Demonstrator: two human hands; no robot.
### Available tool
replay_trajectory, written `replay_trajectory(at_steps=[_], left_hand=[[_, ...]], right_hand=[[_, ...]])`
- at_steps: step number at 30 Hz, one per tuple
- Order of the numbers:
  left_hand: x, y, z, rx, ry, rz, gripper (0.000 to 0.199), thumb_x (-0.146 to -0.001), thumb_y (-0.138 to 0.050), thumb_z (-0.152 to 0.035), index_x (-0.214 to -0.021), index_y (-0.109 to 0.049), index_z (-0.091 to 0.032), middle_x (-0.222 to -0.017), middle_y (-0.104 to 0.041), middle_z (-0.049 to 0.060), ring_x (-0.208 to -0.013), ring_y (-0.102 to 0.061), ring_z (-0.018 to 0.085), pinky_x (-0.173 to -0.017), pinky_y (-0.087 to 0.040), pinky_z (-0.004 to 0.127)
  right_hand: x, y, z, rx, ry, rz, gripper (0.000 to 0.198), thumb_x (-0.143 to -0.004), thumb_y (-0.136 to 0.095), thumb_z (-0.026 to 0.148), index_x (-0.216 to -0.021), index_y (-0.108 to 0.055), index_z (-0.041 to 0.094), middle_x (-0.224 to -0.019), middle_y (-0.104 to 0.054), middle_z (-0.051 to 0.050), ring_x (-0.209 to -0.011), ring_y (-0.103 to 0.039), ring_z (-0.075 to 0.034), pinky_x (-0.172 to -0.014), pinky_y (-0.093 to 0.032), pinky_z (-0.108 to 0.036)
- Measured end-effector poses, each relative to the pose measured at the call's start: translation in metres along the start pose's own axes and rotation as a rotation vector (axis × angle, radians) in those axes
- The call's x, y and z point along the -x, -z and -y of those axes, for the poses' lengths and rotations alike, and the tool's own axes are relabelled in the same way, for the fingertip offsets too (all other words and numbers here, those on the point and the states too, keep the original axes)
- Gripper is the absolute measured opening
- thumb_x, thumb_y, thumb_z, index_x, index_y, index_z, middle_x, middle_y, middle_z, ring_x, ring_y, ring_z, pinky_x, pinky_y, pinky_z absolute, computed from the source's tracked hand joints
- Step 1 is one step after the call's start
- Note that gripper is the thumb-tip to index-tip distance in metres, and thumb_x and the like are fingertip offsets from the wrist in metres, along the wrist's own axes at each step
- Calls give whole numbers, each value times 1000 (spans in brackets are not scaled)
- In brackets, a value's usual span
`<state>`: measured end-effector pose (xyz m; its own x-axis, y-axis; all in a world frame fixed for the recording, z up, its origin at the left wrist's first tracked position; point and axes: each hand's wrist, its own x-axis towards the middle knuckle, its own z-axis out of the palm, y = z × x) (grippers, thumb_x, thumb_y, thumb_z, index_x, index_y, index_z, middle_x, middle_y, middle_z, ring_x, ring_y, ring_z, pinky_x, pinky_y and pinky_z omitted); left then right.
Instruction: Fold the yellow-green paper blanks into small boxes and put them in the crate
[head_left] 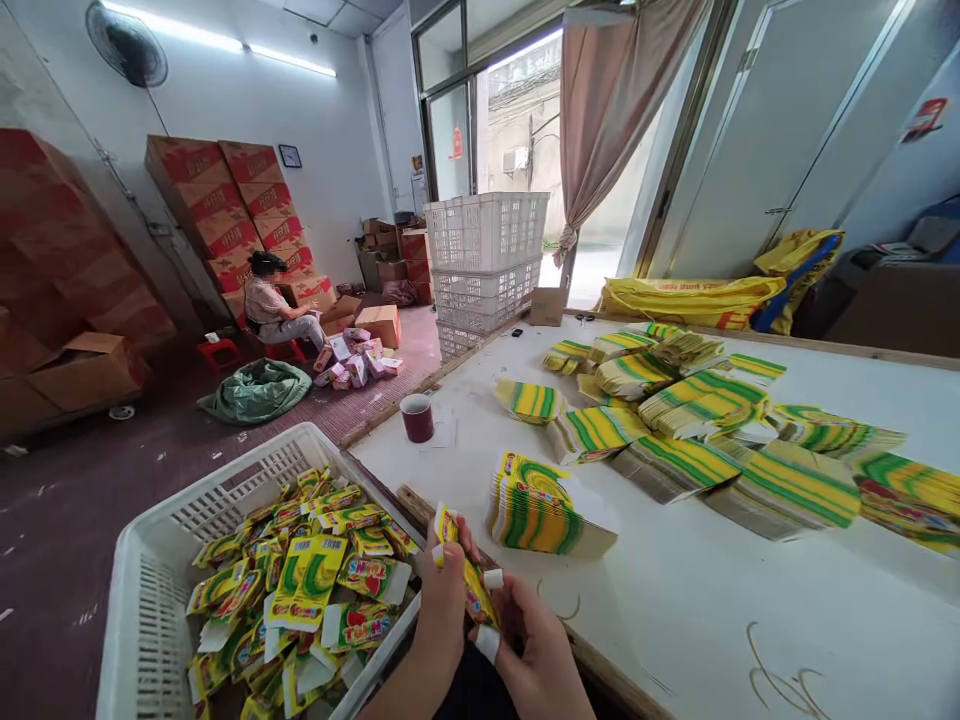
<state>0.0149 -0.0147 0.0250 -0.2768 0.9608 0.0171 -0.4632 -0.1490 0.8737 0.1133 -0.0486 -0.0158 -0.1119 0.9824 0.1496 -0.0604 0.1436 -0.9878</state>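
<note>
The left hand (pixel 441 595) pinches the upper end of 1 small yellow-and-green printed card carton (pixel 478 592), and the right hand (pixel 531 640) grips its lower end, at the near edge of the white worktop (pixel 690 590). White coverings (pixel 493 579) show on 2 right fingertips. Taken from the carton: at 9 o'clock, 1 white slatted plastic basket (pixel 126 590) containing many similar cartons (pixel 307 575); between 1 and 2 o'clock, 1 leaning stack of yellow-and-green card pieces (pixel 536 510); at 11 o'clock, 1 maroon cylindrical mug (pixel 418 420).
</note>
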Motion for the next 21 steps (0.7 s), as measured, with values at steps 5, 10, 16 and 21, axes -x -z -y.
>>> replay_trajectory(at_steps=[5, 10, 16, 21], left_hand=[[6, 9, 1, -112, 71, 200, 57, -49, -85, -56, -89, -65, -21, -79, -67, 1, -71, -62, 17, -68, -53, 29], [2, 20, -9, -279, 39, 321, 48, -66, -76, -51, -99, -63, -18, -97, -72, 8, -90, -66, 25, -84, -52, 38], [12, 22, -52, -955, 72, 665, 92, -43, -88, -45, -124, -52, -21, -127, -61, 11, -120, -52, 34, -105, -38, 44], [32, 10, -30, -1046, 243, 664, 78, -56, -78, -33, -126, -46, -21, -101, -68, 4, -91, -63, 27, -80, -51, 36]], right_hand=[[-5, 35, 6, 66, 28, 4, 16, -81, -62, 32, -92, -68, 22, -79, -69, -5, -72, -64, -22, -66, -52, -31], [-9, 65, 17, 355, 317, -24, 16, -86, -56, 26, -82, -71, 22, -72, -69, -3, -62, -64, -18, -54, -52, -25], [-2, 74, 50, 772, 726, 112, 32, -95, -41, 15, -82, -68, 25, -70, -68, -1, -65, -63, -14, -57, -54, -22], [9, 59, 47, 789, 836, -91, 31, -96, -39, 16, -91, -68, 26, -76, -73, -3, -64, -65, -15, -57, -55, -26]])
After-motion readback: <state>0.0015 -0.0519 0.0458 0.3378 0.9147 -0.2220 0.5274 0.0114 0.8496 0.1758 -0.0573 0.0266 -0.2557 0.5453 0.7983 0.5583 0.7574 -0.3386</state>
